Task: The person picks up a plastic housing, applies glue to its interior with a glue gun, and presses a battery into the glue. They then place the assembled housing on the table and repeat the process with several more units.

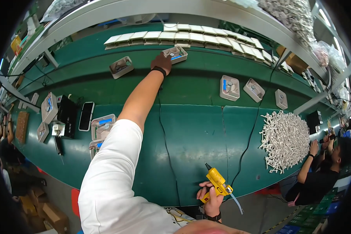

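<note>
A long green workbench [191, 128] curves across the view, seen from above. At its far side, toward 12 o'clock, the person's left arm in a white sleeve stretches fully out, and the left hand [161, 62] rests palm-down against a small open white housing [176, 54] that lies just past the fingertips at about 1 o'clock from the hand, touching it. Its long axis runs roughly left to right. Whether the fingers grip or only press it cannot be told. A row of closed white boxes [191, 39] sits behind it. Close to the body, at 6 o'clock, the right hand [210, 197] is wrapped shut around a yellow glue gun [217, 183], nozzle pointing to 11 o'clock, well apart from the housing.
</note>
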`<state>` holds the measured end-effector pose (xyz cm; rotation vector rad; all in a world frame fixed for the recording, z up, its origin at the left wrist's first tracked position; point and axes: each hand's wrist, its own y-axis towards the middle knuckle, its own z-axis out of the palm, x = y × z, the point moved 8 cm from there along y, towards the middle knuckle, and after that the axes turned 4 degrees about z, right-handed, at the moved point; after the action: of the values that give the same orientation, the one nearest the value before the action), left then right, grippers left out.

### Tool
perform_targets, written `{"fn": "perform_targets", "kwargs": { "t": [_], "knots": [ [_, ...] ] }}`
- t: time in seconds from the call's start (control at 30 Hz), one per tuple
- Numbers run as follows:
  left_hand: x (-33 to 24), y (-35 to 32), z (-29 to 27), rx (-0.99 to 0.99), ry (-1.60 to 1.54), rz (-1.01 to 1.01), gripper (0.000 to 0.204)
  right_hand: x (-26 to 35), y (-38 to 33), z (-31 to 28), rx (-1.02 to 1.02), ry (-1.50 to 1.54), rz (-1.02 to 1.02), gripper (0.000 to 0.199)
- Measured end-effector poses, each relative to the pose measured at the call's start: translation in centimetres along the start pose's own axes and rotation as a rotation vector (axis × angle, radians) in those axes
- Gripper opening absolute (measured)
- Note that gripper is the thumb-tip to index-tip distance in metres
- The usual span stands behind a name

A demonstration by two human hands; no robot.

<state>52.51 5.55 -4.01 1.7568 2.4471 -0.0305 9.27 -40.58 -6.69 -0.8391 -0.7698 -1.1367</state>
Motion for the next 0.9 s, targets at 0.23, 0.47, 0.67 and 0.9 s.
{"fn": "perform_targets", "kwargs": {
  "t": [0.23,0.47,0.67,0.9],
  "knots": [
    [1.1,-7.9,-4.5,-0.006,0.267,0.317,0.045,0.3,0.4,-0.2,0.000,0.016,-0.015,0.019],
    [10.8,-13.5,-7.5,0.150,0.371,0.203,0.074,0.5,0.5,-0.3,0.009,0.026,-0.037,0.019],
    [13.2,-12.3,-7.6,-0.044,0.286,0.080,0.100,0.5,0.3,-0.2,-0.003,0.036,-0.034,0.019],
    [15.0,-7.7,-5.0,0.141,-0.016,0.042,0.108,0.5,0.4,-0.2,0.002,0.030,-0.043,0.020]
  ]
}}
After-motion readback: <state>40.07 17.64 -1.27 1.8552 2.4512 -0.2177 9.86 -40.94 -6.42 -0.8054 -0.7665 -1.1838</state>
